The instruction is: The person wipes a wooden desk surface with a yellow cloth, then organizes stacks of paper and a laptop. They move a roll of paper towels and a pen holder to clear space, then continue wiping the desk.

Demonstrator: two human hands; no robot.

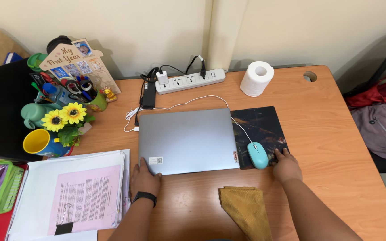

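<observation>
- Two hands rest on the wooden desk (331,134); the left hand (144,178), black band at the wrist, lies flat and open with its fingertips touching the front left corner of the closed grey laptop (187,139); nothing is gripped
- right hand (286,166) sits palm-down, fingers loosely spread, on the front right corner of the dark mouse pad (260,129), just beside the light blue mouse (258,155) — apart from it, holding nothing
- laptop lies lid down at mid-desk, its right edge overlapping the pad's left edge; a white cable (188,102) runs behind it toward the power strip (190,80)
- mustard cloth (245,209) lies folded near the front edge, between the forearms
- risk, as I judge it: sliding the laptop could tug the white cable or drag the pad under it; shifting the pad could send the mouse rolling off its edge — its thin cord may snag; the paper stack (72,192) at left sits close enough to be nudged
</observation>
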